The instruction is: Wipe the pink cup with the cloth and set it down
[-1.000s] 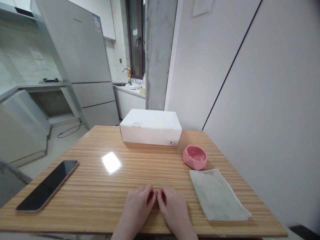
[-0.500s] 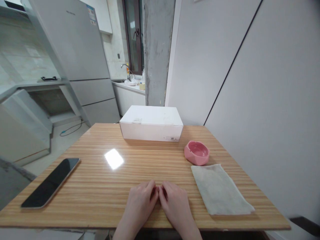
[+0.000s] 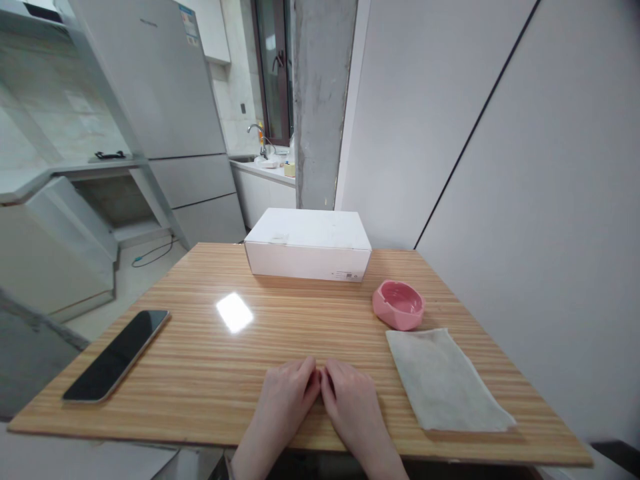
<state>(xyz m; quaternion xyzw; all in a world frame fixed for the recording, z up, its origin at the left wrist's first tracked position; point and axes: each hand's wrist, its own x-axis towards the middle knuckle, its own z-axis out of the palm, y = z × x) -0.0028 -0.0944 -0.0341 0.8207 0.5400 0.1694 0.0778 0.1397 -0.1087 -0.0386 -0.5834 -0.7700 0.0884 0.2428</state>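
Note:
My left hand and my right hand rest side by side at the front of the wooden table. Both are loosely closed, fingers curled under, thumbs and index fingers meeting in the middle. Nothing shows in either of them. To the right of my right hand, and apart from it, a pale grey-green cloth lies flat. Just behind the cloth sits a pink faceted ashtray. A smartphone with a dark screen lies face up far to the left of my left hand.
A closed white box stands at the table's back edge. A white wall borders the right side. Beyond the table, a grey fridge and a sink counter stand at back left.
The view has turned a little, so the table and its things sit slightly farther right. My hands keep the same closed pose on the table.

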